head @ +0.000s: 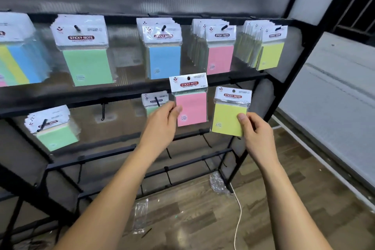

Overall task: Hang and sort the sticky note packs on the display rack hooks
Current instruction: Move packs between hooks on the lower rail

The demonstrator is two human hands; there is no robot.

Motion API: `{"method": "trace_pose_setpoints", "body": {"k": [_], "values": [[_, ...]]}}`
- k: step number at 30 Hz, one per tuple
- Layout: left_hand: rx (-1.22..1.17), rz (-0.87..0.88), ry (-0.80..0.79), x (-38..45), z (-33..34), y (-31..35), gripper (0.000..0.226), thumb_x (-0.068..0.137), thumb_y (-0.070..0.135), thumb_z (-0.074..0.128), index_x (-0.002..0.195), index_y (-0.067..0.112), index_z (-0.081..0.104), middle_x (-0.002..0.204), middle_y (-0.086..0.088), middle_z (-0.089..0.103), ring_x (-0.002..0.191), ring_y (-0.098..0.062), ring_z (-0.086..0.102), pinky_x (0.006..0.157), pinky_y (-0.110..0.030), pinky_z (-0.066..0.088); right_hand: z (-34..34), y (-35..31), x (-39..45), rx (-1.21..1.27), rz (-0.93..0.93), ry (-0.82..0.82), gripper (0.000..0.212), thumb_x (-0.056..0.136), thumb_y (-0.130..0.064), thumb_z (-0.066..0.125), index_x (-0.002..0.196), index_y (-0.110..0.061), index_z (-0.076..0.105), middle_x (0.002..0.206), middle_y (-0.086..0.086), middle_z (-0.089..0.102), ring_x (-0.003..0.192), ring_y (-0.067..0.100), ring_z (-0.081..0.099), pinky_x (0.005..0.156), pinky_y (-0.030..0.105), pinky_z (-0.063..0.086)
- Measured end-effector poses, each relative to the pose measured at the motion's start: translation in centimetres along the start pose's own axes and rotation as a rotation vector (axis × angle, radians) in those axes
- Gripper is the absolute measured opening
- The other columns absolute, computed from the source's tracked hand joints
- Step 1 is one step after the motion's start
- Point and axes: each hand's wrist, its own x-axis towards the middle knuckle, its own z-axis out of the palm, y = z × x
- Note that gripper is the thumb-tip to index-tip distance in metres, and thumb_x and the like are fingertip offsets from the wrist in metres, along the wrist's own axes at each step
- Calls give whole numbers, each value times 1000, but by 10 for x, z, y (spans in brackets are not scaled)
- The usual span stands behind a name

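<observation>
My left hand [162, 122] pinches a pink sticky note pack [191, 105] by its left edge, upright in front of the rack's middle bar. My right hand [256, 136] pinches a yellow sticky note pack [228, 116] at its lower right corner, tilted slightly. Both packs are held in the air, off any hook. On the top row of the black display rack [121, 95] hang green packs [87, 63], blue packs [164, 61], pink packs [220, 57] and yellow packs [269, 55]. Lower hooks carry green packs [54, 134] and another green stack [154, 101] behind my left hand.
A mixed stack of packs [14, 63] hangs at the far left. A bare hook [103, 111] sticks out of the second row, and more bare hooks sit on lower bars. Clear plastic wrappers [218, 185] and a white cord [239, 215] lie on the wood floor.
</observation>
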Motion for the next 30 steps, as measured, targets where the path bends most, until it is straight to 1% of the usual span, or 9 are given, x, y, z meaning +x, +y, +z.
{"method": "trace_pose_setpoints", "body": {"k": [2, 4, 8, 12, 16, 22, 25, 27, 30], "values": [[1, 5, -1, 14, 16, 14, 28, 104, 30, 43, 90, 11, 59, 78, -1, 63, 71, -13, 54, 63, -25, 40, -20, 4, 17, -6, -20, 10, 31, 102, -36, 52, 80, -16, 60, 72, 9, 58, 63, 13, 45, 57, 25, 32], [6, 9, -1, 28, 32, 28, 28, 104, 32, 42, 91, 15, 59, 79, 3, 63, 74, -13, 56, 64, -32, 41, -39, 7, 36, 0, -37, 26, 31, 102, -36, 51, 78, -16, 58, 70, 10, 55, 62, 10, 43, 56, 24, 32], [30, 30, 17, 52, 61, 55, 29, 104, 34, 41, 93, 13, 59, 84, 0, 65, 79, -16, 59, 71, -37, 46, -68, 14, 72, 33, -78, 44, 32, 103, -33, 50, 76, -16, 54, 67, 9, 47, 60, 8, 37, 56, 28, 28], [25, 48, 31, 72, 86, 77, 31, 104, 34, 42, 95, 11, 60, 87, -2, 67, 82, -19, 61, 73, -39, 49, -91, 26, 108, 62, -119, 36, 32, 103, -34, 50, 84, -11, 59, 78, 16, 59, 67, 12, 46, 60, 33, 34], [47, 88, 84, 89, 108, 93, 32, 104, 31, 43, 92, 5, 58, 81, -10, 64, 77, -28, 58, 70, -43, 46, -115, 38, 140, 84, -162, 20, 32, 103, -33, 51, 83, -9, 58, 77, 16, 58, 65, 11, 44, 61, 34, 34], [64, 73, 153, 104, 133, 111, 33, 104, 32, 42, 90, 7, 57, 79, -11, 64, 74, -29, 58, 68, -46, 46, -138, 39, 184, 114, -222, -15, 32, 103, -32, 50, 82, -9, 59, 76, 17, 56, 67, 11, 43, 63, 33, 34], [72, 39, 181, 106, 142, 115, 31, 104, 29, 42, 84, 9, 54, 74, -8, 61, 70, -27, 56, 61, -39, 41, -142, 34, 202, 117, -257, -39, 34, 104, -34, 48, 88, -6, 61, 84, 23, 59, 69, 12, 44, 63, 33, 33], [76, 9, 199, 107, 147, 117, 32, 104, 28, 42, 82, 8, 52, 72, -10, 60, 69, -30, 54, 59, -36, 36, -141, 34, 212, 128, -269, -60, 33, 104, -34, 48, 89, -8, 62, 84, 20, 62, 70, 11, 45, 62, 31, 34], [82, -19, 214, 108, 151, 119, 32, 104, 27, 43, 81, 7, 51, 72, -12, 60, 68, -30, 54, 60, -38, 38, -137, 37, 226, 138, -263, -88, 30, 104, -33, 48, 91, -11, 64, 83, 15, 63, 70, 11, 47, 64, 32, 35]]}}
